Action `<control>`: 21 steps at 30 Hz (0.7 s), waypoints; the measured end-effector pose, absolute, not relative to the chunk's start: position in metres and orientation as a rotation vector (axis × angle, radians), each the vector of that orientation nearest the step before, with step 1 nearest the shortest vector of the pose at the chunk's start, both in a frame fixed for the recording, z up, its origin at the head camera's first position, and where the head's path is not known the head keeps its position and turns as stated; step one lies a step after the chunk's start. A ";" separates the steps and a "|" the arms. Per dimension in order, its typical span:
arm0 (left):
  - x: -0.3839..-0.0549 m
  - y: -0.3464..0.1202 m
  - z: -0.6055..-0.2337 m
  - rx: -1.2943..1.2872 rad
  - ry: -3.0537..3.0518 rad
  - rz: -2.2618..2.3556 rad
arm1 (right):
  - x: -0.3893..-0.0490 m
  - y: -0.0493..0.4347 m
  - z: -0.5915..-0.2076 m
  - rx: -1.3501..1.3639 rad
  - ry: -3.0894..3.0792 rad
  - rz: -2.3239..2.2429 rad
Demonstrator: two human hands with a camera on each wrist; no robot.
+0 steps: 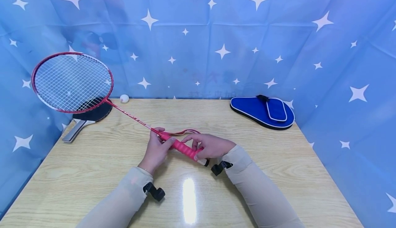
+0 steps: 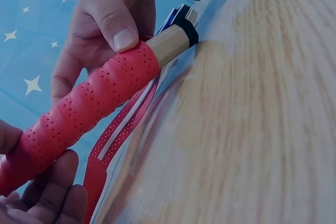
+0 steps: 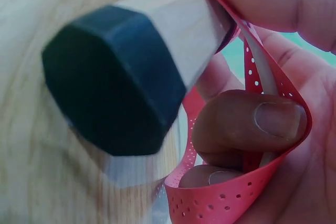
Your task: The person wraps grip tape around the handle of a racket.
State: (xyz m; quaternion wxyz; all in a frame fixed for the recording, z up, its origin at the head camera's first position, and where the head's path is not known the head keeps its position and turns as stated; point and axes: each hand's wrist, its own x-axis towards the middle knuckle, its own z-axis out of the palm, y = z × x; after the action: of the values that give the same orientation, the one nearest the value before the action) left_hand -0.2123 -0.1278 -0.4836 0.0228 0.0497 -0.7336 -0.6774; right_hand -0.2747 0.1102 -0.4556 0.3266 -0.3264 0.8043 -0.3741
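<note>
A badminton racket [image 1: 133, 117] slants over the table, its strung head up at the left and its handle toward the middle. Pink-red perforated grip tape [image 2: 89, 108] winds around most of the handle. Near the black butt cap [image 3: 110, 82], a stretch of bare wood [image 2: 170, 44] shows. My left hand [image 1: 157, 150] holds the handle at its upper end, by the shaft. My right hand [image 1: 213, 145] pinches the tape near the butt end, thumb on its edge. A loose length of tape [image 3: 226, 198] loops around the right hand's curled fingers and trails below the handle.
Behind the racket head at the left lies a black table tennis paddle [image 1: 102, 112], with a white ball [image 1: 124, 98] close by at the back edge. A blue paddle case [image 1: 253, 109] lies at the back right. A starry blue curtain [image 1: 191, 59] stands behind the wooden table [image 1: 278, 173].
</note>
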 end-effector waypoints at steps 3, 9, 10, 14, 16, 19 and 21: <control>-0.213 -0.128 -0.484 0.151 -2.243 -2.126 | -0.275 0.110 -0.456 -0.882 2.109 -0.972; -0.215 -0.127 -0.486 0.142 -2.207 -2.148 | -0.274 0.111 -0.455 -0.938 2.078 -0.965; -0.214 -0.128 -0.486 0.142 -2.207 -2.147 | -0.274 0.111 -0.455 -0.939 2.075 -0.967; -0.214 -0.128 -0.487 0.139 -2.234 -2.122 | -0.274 0.111 -0.455 -0.924 2.077 -0.977; -0.214 -0.129 -0.487 0.136 -2.262 -2.096 | -0.274 0.111 -0.456 -0.909 2.079 -0.984; -0.213 -0.129 -0.487 0.134 -2.299 -2.055 | -0.274 0.110 -0.455 -0.897 2.086 -0.985; -0.213 -0.129 -0.486 0.137 -2.304 -2.050 | -0.274 0.110 -0.455 -0.900 2.095 -0.975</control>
State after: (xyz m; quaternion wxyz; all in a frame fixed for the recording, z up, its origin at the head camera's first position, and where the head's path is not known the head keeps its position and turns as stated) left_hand -0.2126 -0.1288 -0.4862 0.0275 0.0443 -0.7461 -0.6638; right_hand -0.2736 0.1096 -0.4546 0.3249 -0.3433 0.7989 -0.3719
